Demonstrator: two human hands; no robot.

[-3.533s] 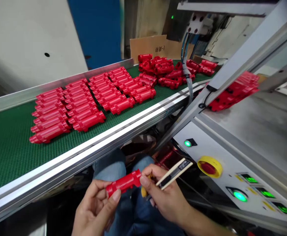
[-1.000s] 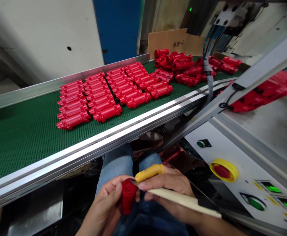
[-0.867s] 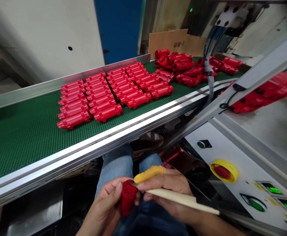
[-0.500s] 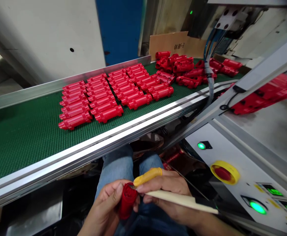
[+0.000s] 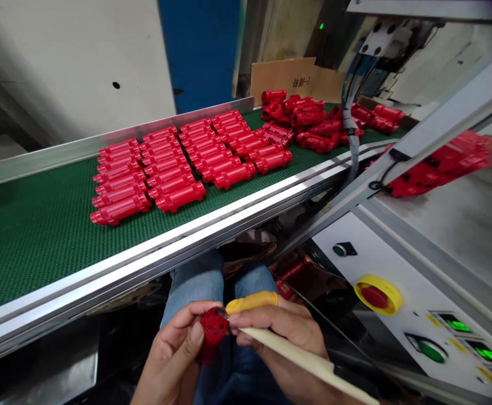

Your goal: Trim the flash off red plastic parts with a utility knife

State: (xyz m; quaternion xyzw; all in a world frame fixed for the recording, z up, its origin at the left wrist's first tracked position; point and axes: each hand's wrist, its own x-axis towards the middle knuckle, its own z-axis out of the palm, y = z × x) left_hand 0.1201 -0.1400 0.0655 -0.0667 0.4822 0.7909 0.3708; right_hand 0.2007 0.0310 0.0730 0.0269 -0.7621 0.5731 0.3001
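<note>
My left hand (image 5: 176, 351) is closed around a red plastic tube (image 5: 214, 332), holding it over my lap. The round end of the tube faces up toward me and shows small holes inside its rim. In my right hand (image 5: 285, 337) is a slim knife with a long cream handle (image 5: 296, 354), its small metal tip at the right side of the tube's rim. My fingers partly hide that tip, so I cannot tell if it is cutting. A yellow finger cot (image 5: 252, 302) covers the index finger of my right hand.
Ahead runs a green conveyor belt (image 5: 39, 242) with a metal edge rail (image 5: 144, 247). Several red tubes (image 5: 174, 169) lie on it in rows, with a loose heap (image 5: 308, 115) farther right. At right stands a control panel with a yellow-ringed red button (image 5: 376, 295) below a slanted frame post (image 5: 423, 129).
The red tube has tipped so its end face shows more openly. The knife stays at its rim, handle angled lower. Two green-lit buttons on the panel have gone dark.
</note>
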